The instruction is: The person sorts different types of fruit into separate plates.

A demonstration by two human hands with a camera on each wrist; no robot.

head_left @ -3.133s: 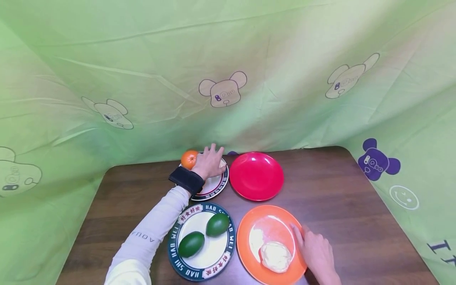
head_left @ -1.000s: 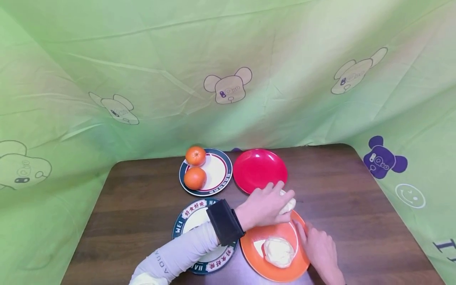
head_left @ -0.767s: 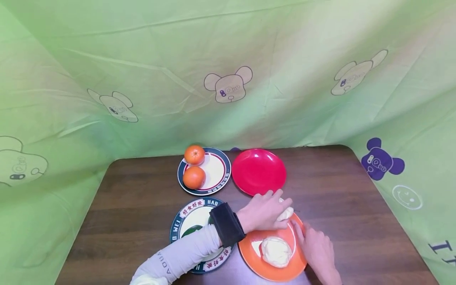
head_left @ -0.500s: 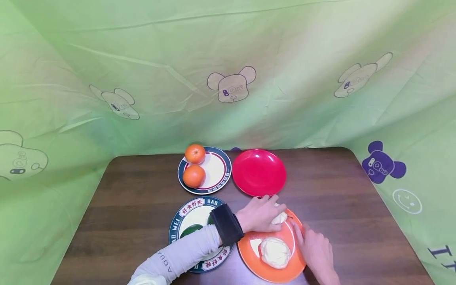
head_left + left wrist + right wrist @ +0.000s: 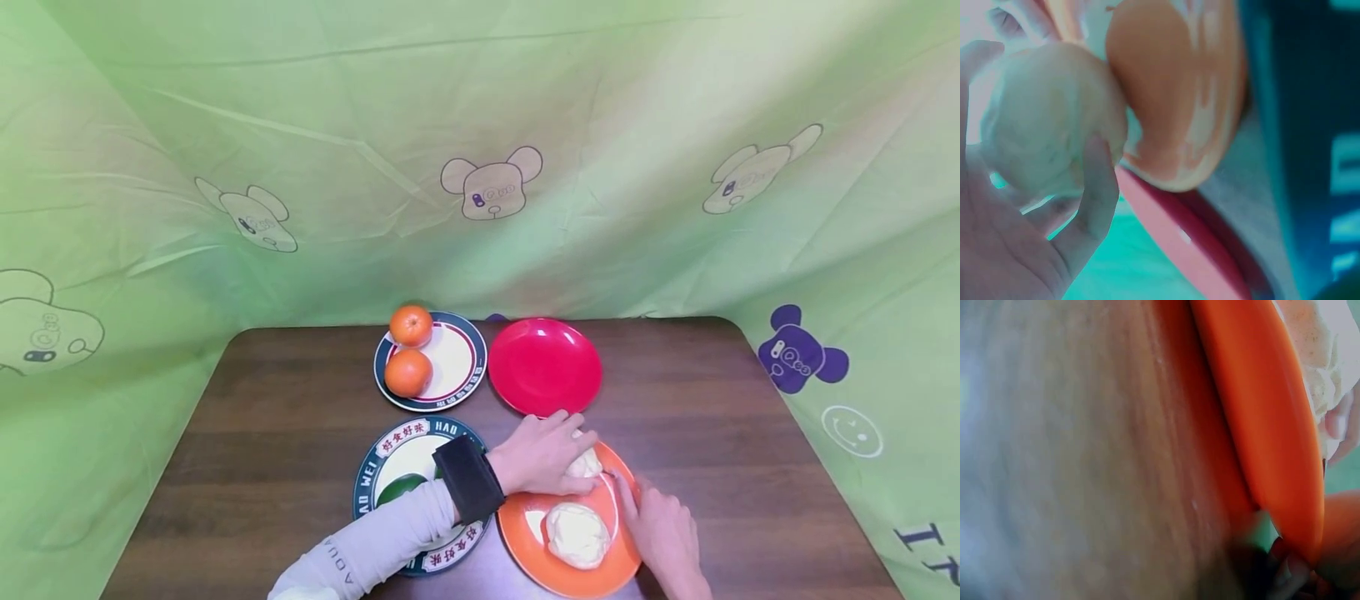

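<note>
My left hand grips a pale white bun low over the far part of the orange plate. In the left wrist view the bun sits between my curled fingers, next to the orange plate. A second white bun lies on that plate. My right hand rests on the plate's right rim with fingers fairly straight. The right wrist view shows the plate's rim edge-on above the wooden table.
A lettered dark-rimmed plate holds a green avocado, partly under my left forearm. At the back stand a plate with two oranges and a bare red plate. Green cloth walls surround the table.
Earlier my left hand was at the orange plate at the back. Over the last second it has lowered the bun from the red plate's edge toward the orange plate. The right hand stayed put.
</note>
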